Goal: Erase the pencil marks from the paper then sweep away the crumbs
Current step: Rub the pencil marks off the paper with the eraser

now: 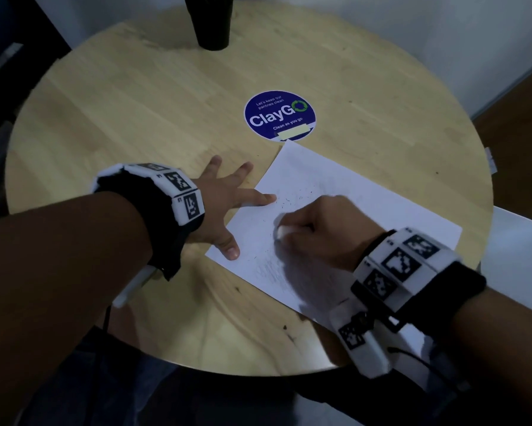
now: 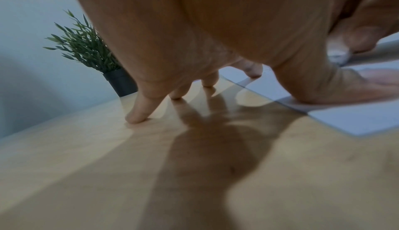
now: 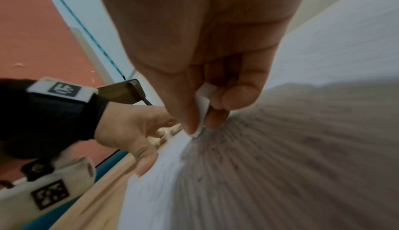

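Observation:
A white sheet of paper (image 1: 335,192) lies tilted on the round wooden table (image 1: 135,118). Faint grey pencil shading (image 1: 270,269) shows near its lower left edge, and dark eraser crumbs (image 1: 295,198) are scattered mid-sheet. My right hand (image 1: 313,232) pinches a white eraser (image 1: 281,230) and presses its tip onto the paper (image 3: 155,191); the eraser (image 3: 201,107) sits between thumb and fingers there. My left hand (image 1: 227,204) lies spread flat, with forefinger and thumb on the paper's left edge (image 2: 345,123) and the other fingers (image 2: 140,112) on the wood.
A blue round "ClayGo" sticker (image 1: 279,115) is stuck to the table just beyond the paper. A black pot (image 1: 210,20) with a green plant (image 2: 86,46) stands at the far edge. A white chair seat (image 1: 516,241) sits to the right.

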A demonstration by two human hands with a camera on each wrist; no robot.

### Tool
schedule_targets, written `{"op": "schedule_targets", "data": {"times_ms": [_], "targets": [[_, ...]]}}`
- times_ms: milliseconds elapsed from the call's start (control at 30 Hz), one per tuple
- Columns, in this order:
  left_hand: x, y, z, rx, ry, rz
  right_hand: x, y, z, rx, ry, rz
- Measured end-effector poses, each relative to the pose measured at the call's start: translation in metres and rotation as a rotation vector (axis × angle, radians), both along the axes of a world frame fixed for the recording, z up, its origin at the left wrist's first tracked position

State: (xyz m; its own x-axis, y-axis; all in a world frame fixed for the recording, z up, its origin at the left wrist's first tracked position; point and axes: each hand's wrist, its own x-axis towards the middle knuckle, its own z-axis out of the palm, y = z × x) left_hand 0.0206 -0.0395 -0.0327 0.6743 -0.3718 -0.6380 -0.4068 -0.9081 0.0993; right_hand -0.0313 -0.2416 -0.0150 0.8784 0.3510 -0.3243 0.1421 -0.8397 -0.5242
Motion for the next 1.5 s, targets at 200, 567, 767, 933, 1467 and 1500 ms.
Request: {"op": "schedule_targets", "data": {"times_ms": [200,567,767,933,1467,1500], "targets": [[0.0,-0.001,0.002,0.022,-0.012,-0.022,0.017,-0.01,0.0,-0.041,-0.064,-0.135],[-0.001,0.001,0.001,-0.005,-0.02,-0.015,0.001,0.008,0.001,-0.086,-0.011,0.054],[-0.001,0.002,0.0,-0.007,-0.023,-0.019,0.013,-0.006,0.003,-0.073,-0.056,-0.111],[-0.001,0.002,-0.001,-0.007,-0.026,-0.014,0.004,0.004,0.003,-0.118,-0.005,0.023],[-0.002,0.0,0.004,0.005,-0.016,-0.02,-0.008,0.011,0.002,-0.067,-0.006,0.089],[-0.002,0.001,0.003,0.007,-0.015,-0.021,-0.001,0.005,0.002,-0.076,-0.01,0.03]]}}
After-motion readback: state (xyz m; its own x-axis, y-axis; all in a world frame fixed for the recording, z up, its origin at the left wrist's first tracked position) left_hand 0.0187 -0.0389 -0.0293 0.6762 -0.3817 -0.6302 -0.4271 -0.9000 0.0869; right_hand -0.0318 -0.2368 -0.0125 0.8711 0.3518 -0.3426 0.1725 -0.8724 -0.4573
